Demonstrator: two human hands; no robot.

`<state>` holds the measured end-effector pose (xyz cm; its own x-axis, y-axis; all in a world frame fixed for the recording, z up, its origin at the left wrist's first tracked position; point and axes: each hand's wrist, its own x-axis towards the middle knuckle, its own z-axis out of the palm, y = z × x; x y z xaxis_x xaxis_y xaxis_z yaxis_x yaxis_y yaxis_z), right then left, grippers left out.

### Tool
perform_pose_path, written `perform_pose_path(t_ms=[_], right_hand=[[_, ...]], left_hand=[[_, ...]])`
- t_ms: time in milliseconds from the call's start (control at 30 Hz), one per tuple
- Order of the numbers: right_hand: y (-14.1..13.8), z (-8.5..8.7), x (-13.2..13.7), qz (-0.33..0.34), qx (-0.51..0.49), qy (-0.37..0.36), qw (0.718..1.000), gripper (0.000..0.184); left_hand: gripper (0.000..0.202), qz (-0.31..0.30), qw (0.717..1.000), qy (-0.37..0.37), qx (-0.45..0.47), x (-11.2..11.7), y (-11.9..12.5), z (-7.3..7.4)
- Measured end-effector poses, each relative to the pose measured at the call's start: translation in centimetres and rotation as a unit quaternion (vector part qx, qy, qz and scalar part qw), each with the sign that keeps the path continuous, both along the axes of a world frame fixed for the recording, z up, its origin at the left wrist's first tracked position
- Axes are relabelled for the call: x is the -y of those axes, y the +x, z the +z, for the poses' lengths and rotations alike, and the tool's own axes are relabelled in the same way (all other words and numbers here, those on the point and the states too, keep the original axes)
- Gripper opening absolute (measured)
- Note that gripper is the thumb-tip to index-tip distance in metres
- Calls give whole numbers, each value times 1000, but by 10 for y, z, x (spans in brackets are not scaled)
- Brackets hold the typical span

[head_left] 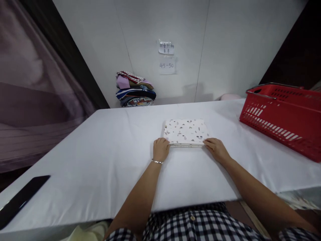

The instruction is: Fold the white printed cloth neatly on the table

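Note:
A folded white cloth [185, 130] with small grey printed motifs lies flat on the white-covered table. Its near edge shows several stacked layers. My left hand [161, 149], with a silver bracelet at the wrist, grips the near left corner between thumb and fingers. At the near right corner, my right hand [217, 149] pinches the cloth in the same way. Parts of both corners are hidden under my fingers.
A red plastic basket [281, 117] with a metal handle stands at the right. Behind the table is a pile of folded clothes [135, 90] against the wall. A dark phone-like slab [23, 197] lies at the left front edge of the white tabletop [100, 160].

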<state>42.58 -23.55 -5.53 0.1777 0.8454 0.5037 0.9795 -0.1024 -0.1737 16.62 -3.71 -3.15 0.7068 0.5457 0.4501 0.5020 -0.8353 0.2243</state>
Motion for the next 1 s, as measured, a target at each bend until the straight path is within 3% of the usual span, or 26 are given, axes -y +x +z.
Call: perform_pose_path(t_ms=[133, 300, 467, 600, 733, 1000], right_hand=[[-4, 10, -4, -2, -10, -18, 1000, 30], [-21, 26, -22, -6, -13, -59, 998, 38], [-32, 32, -38, -3, -40, -176, 984, 40], [-31, 43, -57, 58, -69, -179, 980, 41], [-39, 47, -100, 69, -60, -165, 982, 45], [-76, 43, -219, 33, -29, -204, 978, 56]], left_hand=[[8, 8, 999, -32, 28, -3, -1, -2], [23, 19, 987, -106, 117, -7, 1, -6], [9, 98, 966, -181, 158, -10, 2, -10], [3, 177, 943, -241, 147, -12, 6, -11], [5, 194, 940, -251, 124, -10, 9, -8], [5, 180, 945, -253, 98, -8, 8, -5]])
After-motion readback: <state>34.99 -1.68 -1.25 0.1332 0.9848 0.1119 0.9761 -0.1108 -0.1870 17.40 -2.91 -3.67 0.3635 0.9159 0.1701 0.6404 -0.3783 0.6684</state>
